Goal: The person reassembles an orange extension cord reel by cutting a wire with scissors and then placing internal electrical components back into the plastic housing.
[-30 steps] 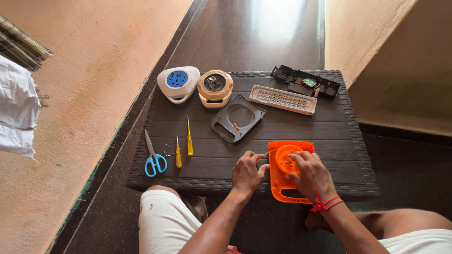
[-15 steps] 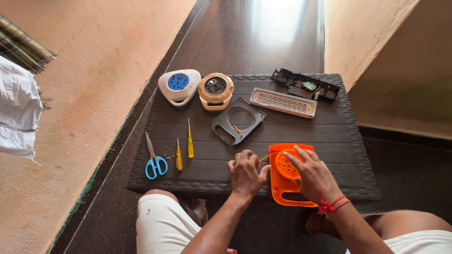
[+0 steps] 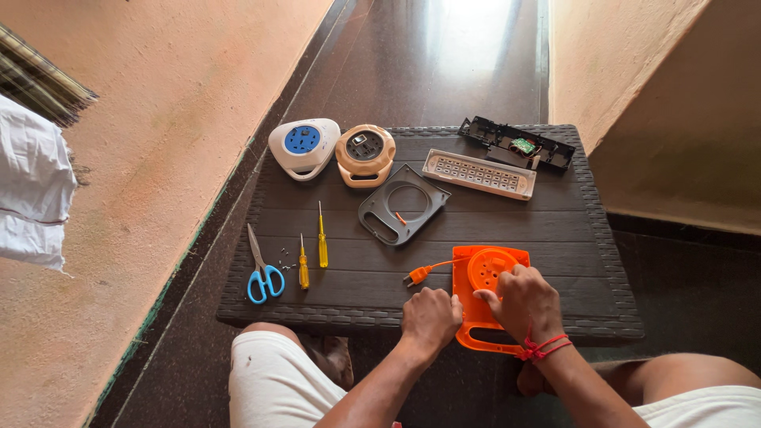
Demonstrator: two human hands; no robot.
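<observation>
I see both hands on the orange reel housing (image 3: 485,295), which lies at the near edge of the dark woven surface (image 3: 555,230) and overhangs it toward my lap. My right hand (image 3: 525,301) rests on top of the housing, its fingers (image 3: 493,299) curled and pressed down beside the round spool hub. My left hand (image 3: 430,315) is closed into a loose fist against the housing's left edge — whether it pinches anything inside I cannot tell. Just beyond the left-hand fingers, the orange plug (image 3: 418,274) on its short cord trails out from the housing.

The step in hand looks like work on the opened reel: steadying the housing with one hand while the other handles the hub. As I judge it, the next move calls for a firm hold on the overhanging housing so it does not tip off the edge.

Farther left of the fingers lie two yellow screwdrivers (image 3: 321,241), a few small screws (image 3: 283,254) and blue-handled scissors (image 3: 263,273). Beyond the fingers sit a grey cover plate (image 3: 372,212), a blue-and-white reel (image 3: 304,145), a beige reel (image 3: 365,152), a white LED panel (image 3: 479,173) and a black casing (image 3: 515,144).
</observation>
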